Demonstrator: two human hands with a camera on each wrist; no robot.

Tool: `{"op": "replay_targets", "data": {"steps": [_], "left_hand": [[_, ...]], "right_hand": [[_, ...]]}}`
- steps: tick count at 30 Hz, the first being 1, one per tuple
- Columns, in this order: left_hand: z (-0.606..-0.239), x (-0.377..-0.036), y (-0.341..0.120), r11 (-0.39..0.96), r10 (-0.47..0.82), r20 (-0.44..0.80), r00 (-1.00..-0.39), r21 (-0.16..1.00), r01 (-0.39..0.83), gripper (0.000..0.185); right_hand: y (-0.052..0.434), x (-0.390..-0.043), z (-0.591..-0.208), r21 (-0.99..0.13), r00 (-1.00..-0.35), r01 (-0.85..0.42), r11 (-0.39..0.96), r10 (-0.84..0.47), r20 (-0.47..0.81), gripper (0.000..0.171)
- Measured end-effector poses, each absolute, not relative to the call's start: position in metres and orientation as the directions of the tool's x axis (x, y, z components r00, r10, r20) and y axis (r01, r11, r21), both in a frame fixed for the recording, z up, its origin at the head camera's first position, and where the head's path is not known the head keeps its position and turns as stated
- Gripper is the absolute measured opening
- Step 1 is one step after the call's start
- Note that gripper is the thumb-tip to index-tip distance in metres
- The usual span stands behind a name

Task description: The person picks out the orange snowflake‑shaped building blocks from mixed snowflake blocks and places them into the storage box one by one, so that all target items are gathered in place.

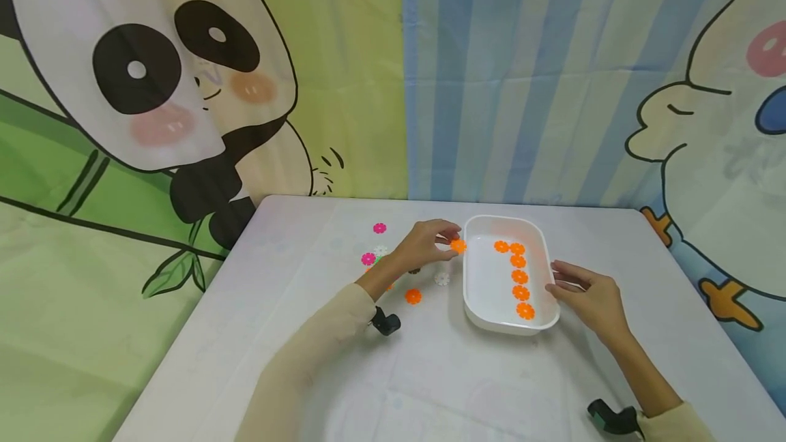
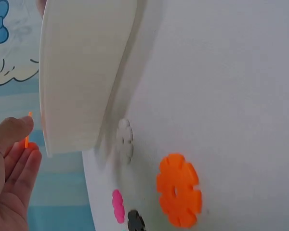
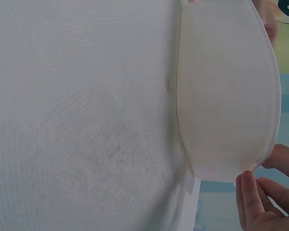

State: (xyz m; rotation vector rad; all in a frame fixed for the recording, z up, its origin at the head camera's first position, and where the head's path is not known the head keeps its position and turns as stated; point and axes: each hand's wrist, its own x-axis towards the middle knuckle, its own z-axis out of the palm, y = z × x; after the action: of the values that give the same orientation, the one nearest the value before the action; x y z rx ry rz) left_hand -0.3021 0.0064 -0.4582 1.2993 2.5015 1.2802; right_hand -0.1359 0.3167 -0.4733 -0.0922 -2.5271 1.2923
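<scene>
My left hand [image 1: 425,245] pinches an orange flower-shaped plastic disc [image 1: 458,246] between thumb and fingers, beside the left rim of a white plastic tray [image 1: 485,305]. In the left wrist view the same disc [image 2: 27,137] shows edge-on in that grip. On the tray's other side, my right hand [image 1: 591,297] holds the right rim, with the thumb over the edge and the fingers against the outer wall [image 3: 226,120]. Inside the tray, several orange discs [image 1: 519,277] form a column, with another disc [image 1: 501,246] left of its top.
Left of the tray lie loose discs: an orange one [image 1: 413,297], a white one [image 1: 442,279] and pink ones [image 1: 380,228]. My left forearm partly covers others. Behind the white table [image 1: 319,224] hangs a cartoon-printed curtain [image 1: 350,87].
</scene>
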Motion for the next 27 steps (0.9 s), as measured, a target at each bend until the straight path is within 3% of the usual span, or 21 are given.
{"op": "replay_targets", "data": {"steps": [12, 20, 27], "left_hand": [[-0.462, -0.308, 0.067, 0.318, 0.736, 0.331, -0.59, 0.601, 0.733, 0.049], [-0.464, -0.308, 0.092, 0.39, 0.773, 0.218, -0.596, 0.577, 0.718, 0.046], [-0.465, -0.311, 0.109, 0.466, 0.819, 0.118, -0.562, 0.436, 0.77, 0.044]], "right_hand": [[0.315, -0.136, -0.47, -0.786, -0.955, -0.054, 0.616, 0.2, 0.221, 0.053], [0.314, -0.136, -0.468, -0.782, -0.958, -0.033, 0.622, 0.204, 0.203, 0.054], [0.314, -0.136, -0.469, -0.789, -0.958, -0.01, 0.615, 0.22, 0.184, 0.054]]}}
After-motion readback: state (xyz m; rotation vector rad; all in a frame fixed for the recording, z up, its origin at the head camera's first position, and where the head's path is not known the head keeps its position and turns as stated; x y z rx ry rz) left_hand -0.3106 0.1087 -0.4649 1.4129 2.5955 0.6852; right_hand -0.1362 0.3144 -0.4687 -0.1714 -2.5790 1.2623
